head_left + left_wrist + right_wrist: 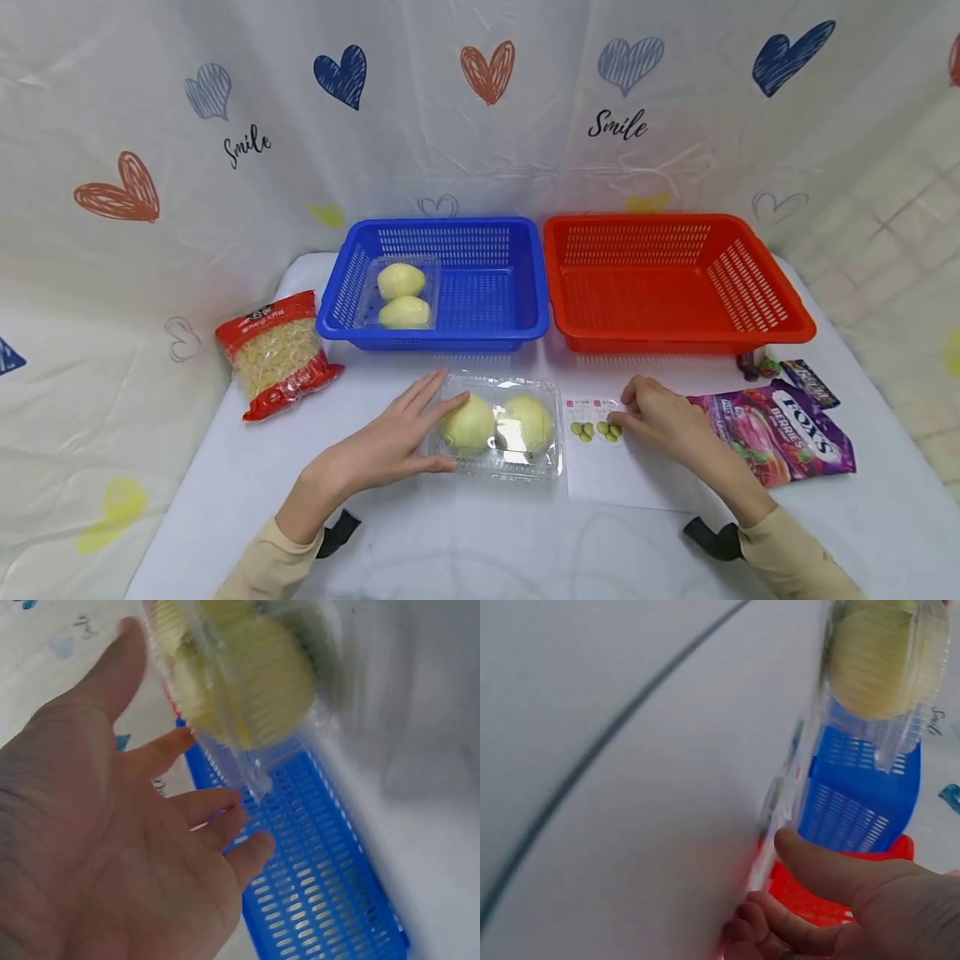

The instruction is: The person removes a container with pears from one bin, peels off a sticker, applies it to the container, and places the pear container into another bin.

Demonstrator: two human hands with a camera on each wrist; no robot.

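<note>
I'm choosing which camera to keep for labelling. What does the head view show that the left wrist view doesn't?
Only the head view shows the red basket, noodle packet, candy bag, paper card and right hand. Only the left wrist view shows the left hand's palm close up. Both show the clear fruit box and blue basket.

White counter before a heart-print backdrop

A draped white curtain (480,125) with blue, red and yellow hearts and the word "Smile" hangs behind the counter (465,542); pale tiles (900,250) show at right.
</note>
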